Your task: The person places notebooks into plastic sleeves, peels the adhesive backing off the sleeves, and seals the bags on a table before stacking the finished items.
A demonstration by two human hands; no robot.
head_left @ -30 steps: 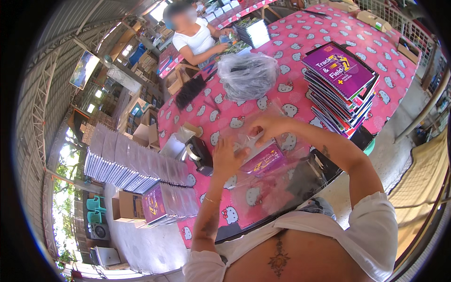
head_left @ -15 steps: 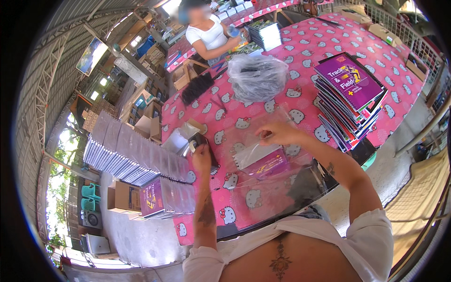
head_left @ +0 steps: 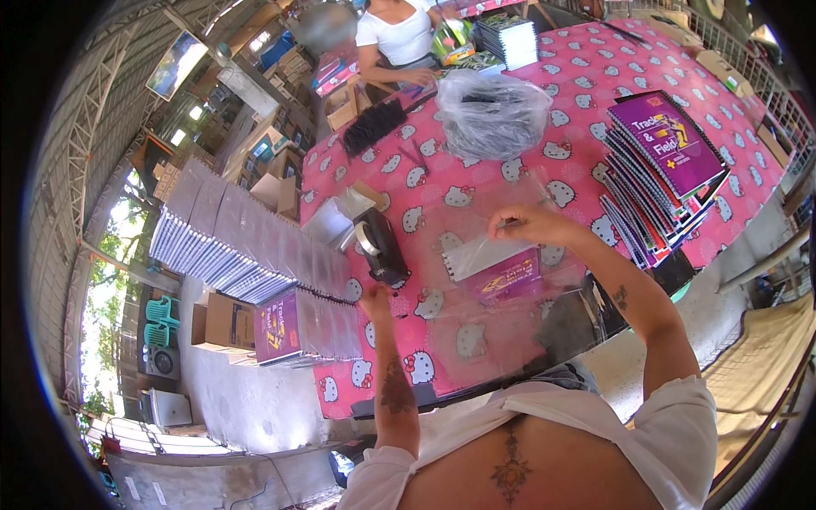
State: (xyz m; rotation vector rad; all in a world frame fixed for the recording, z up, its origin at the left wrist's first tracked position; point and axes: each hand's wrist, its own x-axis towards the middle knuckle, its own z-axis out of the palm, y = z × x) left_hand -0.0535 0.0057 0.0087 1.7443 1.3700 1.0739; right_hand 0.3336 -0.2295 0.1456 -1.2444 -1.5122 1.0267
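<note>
A purple-covered spiral notebook (head_left: 510,277) with a white band lies under clear plastic film (head_left: 476,204) in front of me. Over its far edge, my right hand (head_left: 535,225) is closed in a pinch on the film. My left hand (head_left: 376,303) is closed just below the near end of a black tape dispenser (head_left: 384,253); what its fingertips hold, if anything, is too small to make out. The dispenser carries a roll of tape and stands between the film and the wrapped notebooks (head_left: 255,255) on the left.
At the right rises a stack of spiral notebooks (head_left: 667,161). Farther back are a clear plastic bag (head_left: 495,115) and a black brush (head_left: 374,129). Across the pink patterned table (head_left: 578,64), a person in a white top (head_left: 395,38) handles a green package (head_left: 452,41).
My left hand has come off the tape dispenser toward me and now sits below it. The right hand keeps its pinch on the film. The view has shifted, and the person opposite now handles a green package.
</note>
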